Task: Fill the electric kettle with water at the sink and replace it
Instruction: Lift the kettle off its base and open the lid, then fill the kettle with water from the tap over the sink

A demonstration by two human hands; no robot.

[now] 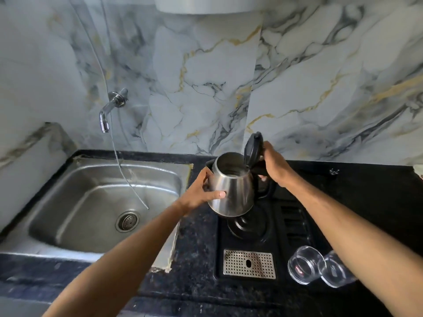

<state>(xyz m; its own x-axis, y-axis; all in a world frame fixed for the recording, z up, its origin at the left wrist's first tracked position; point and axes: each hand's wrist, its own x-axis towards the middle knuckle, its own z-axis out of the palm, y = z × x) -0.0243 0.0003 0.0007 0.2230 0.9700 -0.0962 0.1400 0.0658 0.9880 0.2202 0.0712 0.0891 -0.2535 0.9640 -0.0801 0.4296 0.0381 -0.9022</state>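
White rounded appliance (207,4) on wall cut off by top edge. Black kettle handle (259,170) mostly hidden under right hand (274,167). Right clear glass tumbler (336,272) partly behind forearm. Water level inside steel electric kettle (231,191): can't tell

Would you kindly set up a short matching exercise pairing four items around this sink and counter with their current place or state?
Things:
1. kettle
2. kettle lid
3. tap
4. glasses

Places or states:
A. mounted on the marble wall above the sink
B. flipped up, open
C. lying on their sides on the counter at the right
D. held tilted above its black base, left hand on the body, right hand on the handle

Pairs: 1-D, 2-B, 3-A, 4-C
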